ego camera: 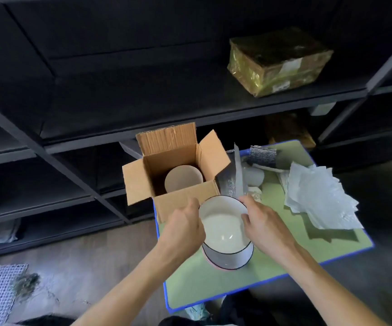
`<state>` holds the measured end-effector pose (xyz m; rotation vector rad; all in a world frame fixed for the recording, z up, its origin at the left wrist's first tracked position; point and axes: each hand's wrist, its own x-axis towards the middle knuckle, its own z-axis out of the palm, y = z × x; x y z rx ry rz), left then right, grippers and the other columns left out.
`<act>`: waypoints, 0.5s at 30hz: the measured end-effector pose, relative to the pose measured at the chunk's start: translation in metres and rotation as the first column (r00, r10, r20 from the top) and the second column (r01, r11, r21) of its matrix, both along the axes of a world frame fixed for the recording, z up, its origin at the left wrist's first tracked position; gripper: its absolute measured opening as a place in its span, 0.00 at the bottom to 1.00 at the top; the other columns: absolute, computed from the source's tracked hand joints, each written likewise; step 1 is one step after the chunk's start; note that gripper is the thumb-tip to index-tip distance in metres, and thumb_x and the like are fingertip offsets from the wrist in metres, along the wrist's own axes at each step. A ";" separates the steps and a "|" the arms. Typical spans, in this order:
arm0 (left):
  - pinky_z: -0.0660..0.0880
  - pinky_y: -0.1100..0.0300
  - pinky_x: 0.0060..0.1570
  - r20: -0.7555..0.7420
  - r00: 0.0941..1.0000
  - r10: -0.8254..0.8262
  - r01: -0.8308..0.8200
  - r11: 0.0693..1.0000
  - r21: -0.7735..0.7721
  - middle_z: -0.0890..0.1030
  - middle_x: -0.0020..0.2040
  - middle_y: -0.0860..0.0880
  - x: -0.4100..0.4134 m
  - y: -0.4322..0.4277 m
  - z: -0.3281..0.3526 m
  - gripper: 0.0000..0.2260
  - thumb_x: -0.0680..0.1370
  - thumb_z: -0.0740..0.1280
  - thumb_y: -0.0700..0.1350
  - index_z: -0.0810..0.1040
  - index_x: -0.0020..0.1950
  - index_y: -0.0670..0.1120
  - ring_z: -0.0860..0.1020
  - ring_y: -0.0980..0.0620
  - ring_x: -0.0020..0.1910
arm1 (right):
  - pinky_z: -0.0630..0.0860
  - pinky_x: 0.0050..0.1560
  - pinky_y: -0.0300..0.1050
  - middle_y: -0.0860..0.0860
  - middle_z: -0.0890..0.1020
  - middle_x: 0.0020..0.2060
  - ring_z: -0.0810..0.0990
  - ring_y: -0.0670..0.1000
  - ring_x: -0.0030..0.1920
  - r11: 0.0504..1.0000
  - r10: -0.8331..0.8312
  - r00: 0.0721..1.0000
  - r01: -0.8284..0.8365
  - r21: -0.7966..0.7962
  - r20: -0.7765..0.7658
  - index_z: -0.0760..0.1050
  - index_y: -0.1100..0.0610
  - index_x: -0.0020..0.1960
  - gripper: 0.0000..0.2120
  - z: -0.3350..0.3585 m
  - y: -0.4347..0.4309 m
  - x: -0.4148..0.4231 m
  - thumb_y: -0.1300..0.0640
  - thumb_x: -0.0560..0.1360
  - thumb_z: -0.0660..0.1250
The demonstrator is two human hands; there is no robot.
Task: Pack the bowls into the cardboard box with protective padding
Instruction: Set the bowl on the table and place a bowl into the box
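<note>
Both hands are on the one top bowl (223,224). The left hand (183,228) is curled against its left rim w/ the thumb up top. The right hand (264,223) pinches the right rim, fingertips hooked inside. So the grip is two rim holds, nothing under the base. The bowl's tipped toward me, right over the stack (229,257) on the near part of the table (284,252). Can't tell if it's clear of the one below or resting in it.

Risks, as I see it:
- **Slip:** glazed rim + fingertip hold means it could slip, esp. on the right side. It'd drop onto the stack and chip both.
- **Sticking:** if it's nested, the one below might drag up w/ it, then fall.
- **Knock:** a bump from a wrist could shove the stack sideways.

Further out, the box (183,209) sits just beyond the hands, flaps open, w/ a packed bowl (183,178) inside and no padding over it that I can see. Bare bowl onto bare bowl would prob. crack in transit. The box mouth looks only a bit wider than the bowl, so the rim could catch a wall going in.

A foil sheet (231,182) stands just beside the right fingers, maybe touching. White sheets (319,198) lie farther right, so the padding's within reach but not in hand.
</note>
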<state>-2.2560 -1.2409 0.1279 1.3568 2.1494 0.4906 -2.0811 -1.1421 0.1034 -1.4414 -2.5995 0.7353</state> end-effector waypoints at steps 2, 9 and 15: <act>0.73 0.44 0.37 -0.047 0.999 -0.024 0.023 0.999 -0.033 0.79 0.41 0.37 0.009 -0.004 -0.010 0.07 0.78 0.57 0.35 0.68 0.54 0.41 0.77 0.37 0.38 | 0.75 0.47 0.54 0.57 0.82 0.52 0.79 0.63 0.51 1.000 -0.008 1.000 0.008 -0.003 0.022 0.68 0.52 0.69 0.21 -0.008 -0.005 0.008 0.64 0.78 0.59; 0.64 0.49 0.34 -0.125 0.987 -0.102 0.088 0.990 -0.113 0.78 0.41 0.38 0.020 -0.012 -0.037 0.04 0.78 0.57 0.36 0.64 0.51 0.44 0.74 0.38 0.38 | 0.74 0.53 0.54 0.55 0.75 0.61 0.79 0.62 0.56 1.000 -0.010 0.997 0.012 -0.025 0.071 0.66 0.48 0.72 0.25 -0.032 -0.022 0.019 0.64 0.77 0.59; 0.69 0.48 0.35 -0.130 0.986 -0.106 0.088 0.987 -0.134 0.78 0.40 0.39 0.022 -0.011 -0.051 0.05 0.78 0.57 0.37 0.63 0.50 0.44 0.76 0.36 0.39 | 0.74 0.45 0.52 0.54 0.72 0.58 0.80 0.61 0.49 0.998 -0.010 0.984 -0.002 0.066 0.176 0.63 0.47 0.73 0.25 -0.038 -0.023 0.019 0.63 0.78 0.59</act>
